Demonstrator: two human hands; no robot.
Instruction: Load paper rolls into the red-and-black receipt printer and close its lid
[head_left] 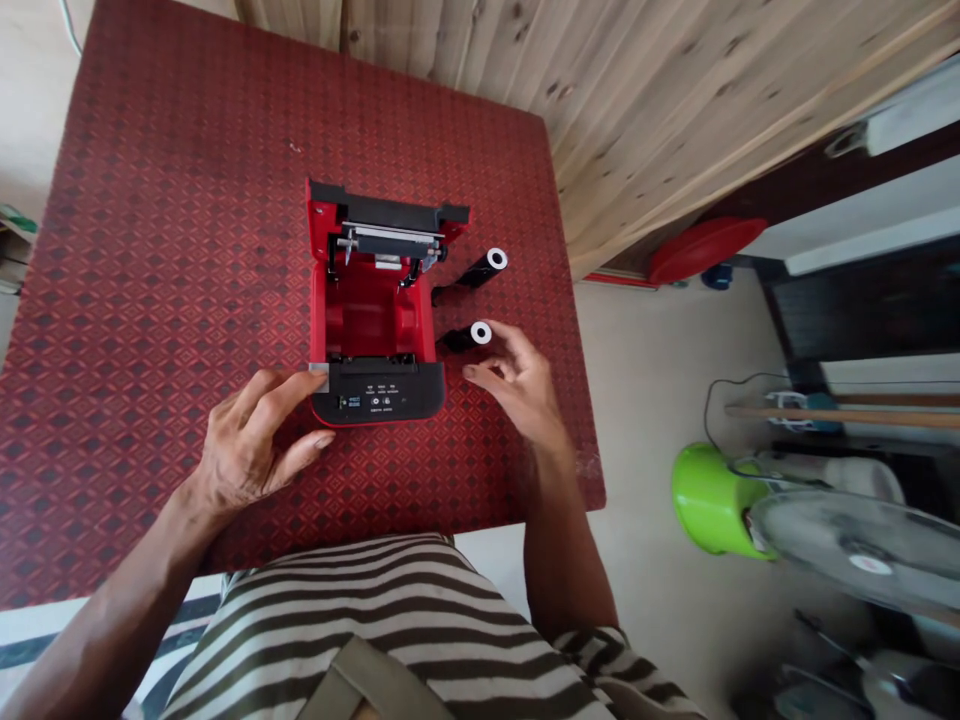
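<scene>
Fingers point(296, 388) of the left hand point(244, 440) rest unclenched on the already opened thermal printer point(382, 380), the right hand's point(525, 385) parted near two paper rolls point(465, 338) still outside.

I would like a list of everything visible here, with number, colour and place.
table: 1, patterned red, centre-left
open-lidded machine: 1, red and black, on table
rolls: 2, black with white ends, right of machine
wooden boards: several, pale brown, beyond table
round object: 1, red, upper right
bucket: 1, lime green, right
fan: 1, grey, lower right
floor: 1, grey, right
other background items: several, mixed colours, mostly blurred
striped shirt: 1, dark and white, bottom
left hand: 1, touching machine's front panel, left end
right hand: 1, beside nearer roll
</scene>
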